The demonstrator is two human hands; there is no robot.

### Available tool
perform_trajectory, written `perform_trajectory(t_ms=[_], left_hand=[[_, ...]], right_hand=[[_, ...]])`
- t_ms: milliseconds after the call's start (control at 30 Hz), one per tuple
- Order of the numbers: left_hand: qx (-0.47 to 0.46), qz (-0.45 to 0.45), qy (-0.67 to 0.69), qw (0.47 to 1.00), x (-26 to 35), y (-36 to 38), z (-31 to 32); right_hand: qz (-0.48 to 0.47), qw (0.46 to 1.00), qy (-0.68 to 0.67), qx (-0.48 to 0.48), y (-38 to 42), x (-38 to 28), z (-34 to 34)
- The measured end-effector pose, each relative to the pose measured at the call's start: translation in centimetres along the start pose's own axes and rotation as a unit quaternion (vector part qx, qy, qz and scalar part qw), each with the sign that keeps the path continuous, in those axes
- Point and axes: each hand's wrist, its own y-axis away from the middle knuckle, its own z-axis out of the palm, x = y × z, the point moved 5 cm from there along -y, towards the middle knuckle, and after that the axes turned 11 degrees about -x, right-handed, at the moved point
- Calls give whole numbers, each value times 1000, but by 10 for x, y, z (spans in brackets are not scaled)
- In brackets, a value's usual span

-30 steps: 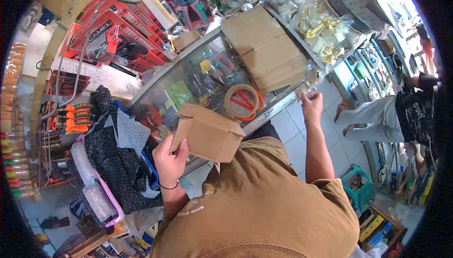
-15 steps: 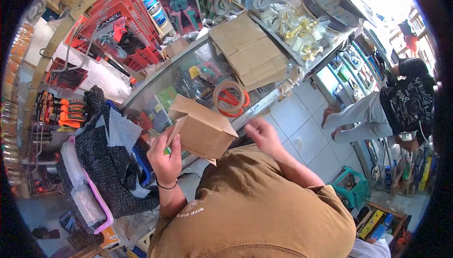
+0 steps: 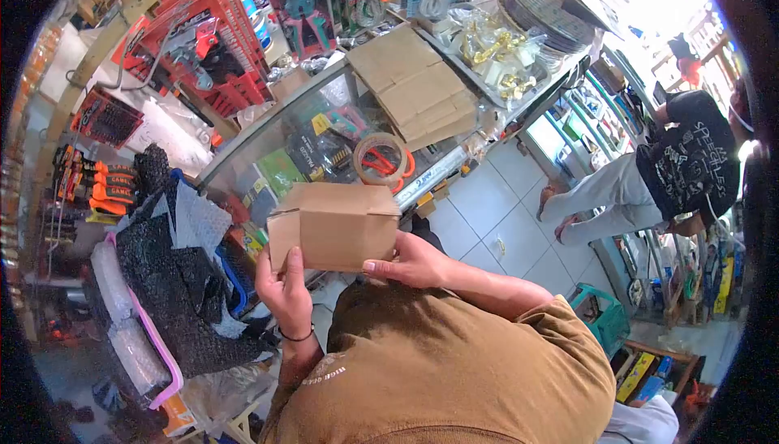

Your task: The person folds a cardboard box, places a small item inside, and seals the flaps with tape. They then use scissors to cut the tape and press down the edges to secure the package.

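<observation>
Brown cardboard box [image 3: 345, 229] at the wearer's eleven o'clock; left hand [image 3: 286, 286] grips its seven o'clock edge, right hand [image 3: 412, 264] its four o'clock corner; light, even pressure should keep its walls square.

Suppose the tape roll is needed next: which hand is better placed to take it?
Probably the right hand: it holds the right end of the box, nearer the tape roll. The left hand, at the left end, looks farther away and could support the box.
</observation>
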Motion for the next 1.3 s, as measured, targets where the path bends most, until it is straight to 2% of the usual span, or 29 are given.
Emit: perform_trajectory(t_ms=[33,133,167,233,267,300,333,367,500,567,633,733,767,800,833,867,900,933,967,1033,1100,1167,1233,1300], left_hand=[[-14,-4,8,1000,0,2,1],[-9,-27,86,996,-6,5,-1],[10,-34,83,996,-8,6,-8],[-92,-1,87,992,-10,7,-11],[-128,-4,99,987,-13,6,-12],[-115,-6,99,988,-13,7,-18],[-158,-21,79,984,-14,8,-18],[-203,-37,60,977,-15,9,-15],[-167,-106,24,980,-36,12,-21],[-133,-92,39,986,-38,11,-21],[-99,-78,54,991,-37,9,-24],[-65,-120,94,986,-41,5,-28],[-41,-150,186,970,-45,4,-27],[-17,-177,277,944,-50,4,-25],[-14,-176,278,944,-50,2,-26],[-14,-190,345,919,-52,0,-24],[-17,-202,410,889,-53,-1,-22],[-17,-201,411,889,-56,-4,-23],[-19,-214,427,878,-62,-5,-24],[-23,-226,443,867,-75,-7,-25],[-1,-294,479,827,-87,-4,-22],[-8,-278,518,809,-80,-4,-17],[-13,-263,554,790,-64,-4,-12],[-85,-211,647,728,-42,1,-5]], right_hand=[[-49,999,13,9,-1,-7,1],[-27,999,25,-3,-8,-2,-2],[-6,1000,1,25,-8,-6,-5],[70,983,-168,37,-13,-15,-14],[76,983,-165,23,-15,-14,-14],[31,972,-231,38,-18,-15,-18],[-15,953,-296,56,-22,-17,-21],[-11,955,-293,50,-26,-18,-21],[-5,935,-349,60,-39,-14,-23],[11,934,-352,67,-44,-7,-22],[-11,917,-396,53,-49,3,-19],[-21,949,-313,5,-47,18,-16],[-19,949,-314,3,-44,25,-19],[-57,966,-241,-70,-41,23,-19],[-96,971,-165,-142,-38,19,-15],[-95,971,-164,-144,-37,19,-15],[-80,983,-93,-135,-35,18,-15],[-65,990,-21,-123,-34,15,-15],[-64,990,-20,-122,-33,8,-16],[34,991,-11,-125,-32,1,-15],[26,993,-29,-108,-32,-6,-15],[20,994,-49,-92,-33,-7,-16],[6,990,-125,-64,-34,-7,-19],[-13,989,-138,-47,-37,-2,-21]])
